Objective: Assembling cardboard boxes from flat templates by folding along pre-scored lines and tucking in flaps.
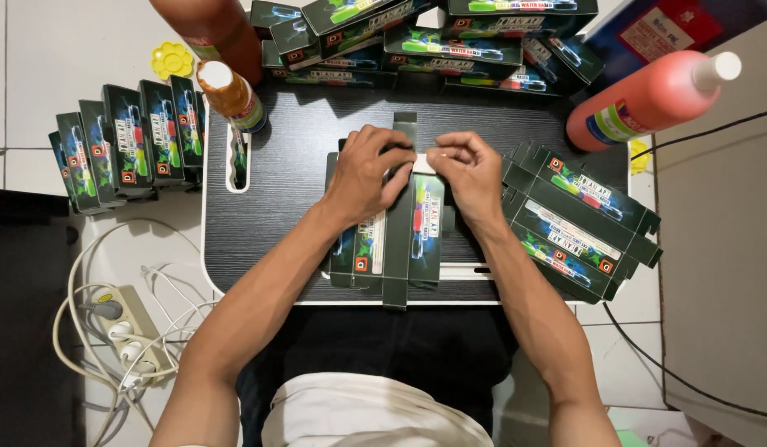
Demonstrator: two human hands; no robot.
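**Flat carton under both hands at mid-table**

Here, the black lap table (301, 165) is the landmark. Behind it sits a heap of finished dark boxes (450, 41); off its left edge stands a row of upright boxes (127, 141); on its right corner lies a stack of flat cartons (578, 219), overhanging the rim. A red bottle (648, 99) lies at the back right, an orange bottle (230, 95) at the back left. At the table's centre lies the unfolded carton (400, 240); the left hand (367, 178) presses on it with curled fingers, and the right hand (470, 174) pinches a small pale flap at its top. Judging by the crowding, a wide elbow could tip the overhanging stack; open room lies only along the table's near left
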